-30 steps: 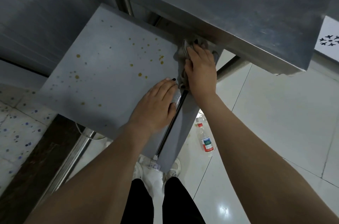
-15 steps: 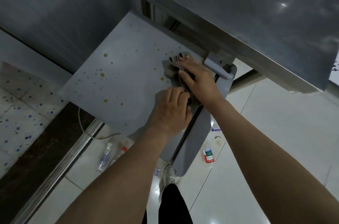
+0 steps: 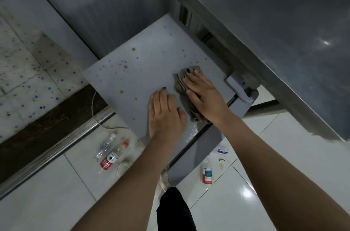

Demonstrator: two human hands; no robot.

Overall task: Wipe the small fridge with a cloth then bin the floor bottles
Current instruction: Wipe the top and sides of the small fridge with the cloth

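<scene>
The right grip (image 3: pixel 203 96), fingers straight, presses the grey cloth (image 3: pixel 180 84) on the small fridge (image 3: pixel 132 79) top; the left grip (image 3: pixel 166 115) lies flat at the cloth's nine o'clock.

My left hand (image 3: pixel 166 111) lies palm down, its fingers (image 3: pixel 161 98) straight and close together, pointing to 12 o'clock, thumb angled toward 1. My left forearm (image 3: pixel 132 183) comes up from 7 o'clock. My right hand (image 3: pixel 203 96) sits just beside it at 2 o'clock, also palm down, fingers flat and slightly fanned toward 10 o'clock, nails dark. My right forearm (image 3: pixel 274 155) runs in from 4 o'clock. The thumbs lie near each other.
</scene>
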